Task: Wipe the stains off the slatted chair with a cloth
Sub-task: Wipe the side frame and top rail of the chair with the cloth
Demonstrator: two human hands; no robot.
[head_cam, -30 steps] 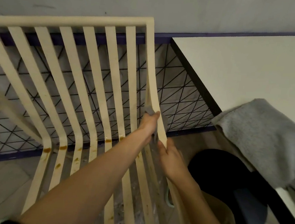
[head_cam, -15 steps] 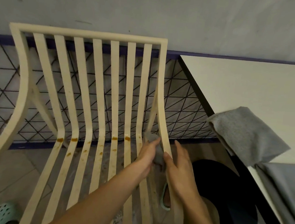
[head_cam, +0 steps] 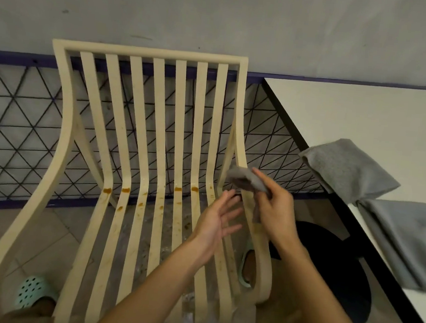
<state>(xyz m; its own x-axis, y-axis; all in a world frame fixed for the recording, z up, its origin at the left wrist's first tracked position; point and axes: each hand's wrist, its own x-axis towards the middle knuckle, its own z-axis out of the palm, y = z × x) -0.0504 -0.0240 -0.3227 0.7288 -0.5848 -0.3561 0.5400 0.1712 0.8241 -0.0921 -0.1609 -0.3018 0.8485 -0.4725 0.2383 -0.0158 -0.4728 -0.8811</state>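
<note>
Pinched in right grip (head_cam: 277, 210), cloth (head_cam: 244, 178) juts above it; left grip (head_cam: 214, 223) spread over chair (head_cam: 149, 52).

A grey wall (head_cam: 219, 12) stands over a purple-framed wire lattice (head_cam: 16, 131), tiled floor (head_cam: 20, 227) below, white table (head_cam: 365, 115) at right.

The cloth (head_cam: 246, 180) now sits bunched in the right hand (head_cam: 277, 213), seemingly lifted clear of the chair's right rail (head_cam: 238, 137), while the left hand (head_cam: 216, 223) lets go and opens.

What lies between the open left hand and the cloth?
The chair's right side rail passes between left hand and cloth, which the right hand grips; head view.
</note>
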